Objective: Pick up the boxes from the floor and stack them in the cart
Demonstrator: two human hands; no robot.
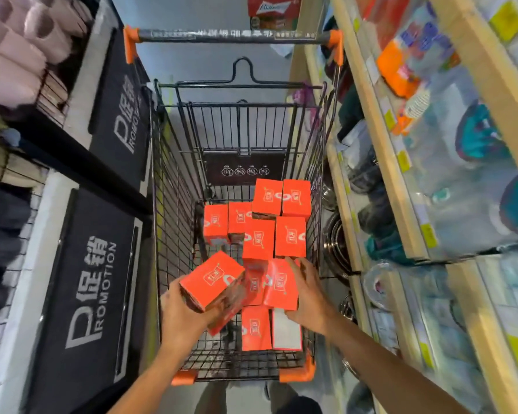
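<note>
Both hands over the near end of the cart (174, 204), each with an orange box. Step in hand, as I read it: setting these two down onto the boxes already in the basket (259, 239). Best done one at a time; square each box to the rows below, lower it flat, let go only once it sits level, or the loose pile near the front will tip

Left hand (181, 316) holds a tilted box (213, 280) from beneath, fingers curled round its lower edge, thumb side hidden. Right hand (307, 297) grips a second box (281, 285) along its right side, fingers spread fairly wide over the face edge. Shelves (431, 174) at right; promotion bins (102, 264) at left
</note>
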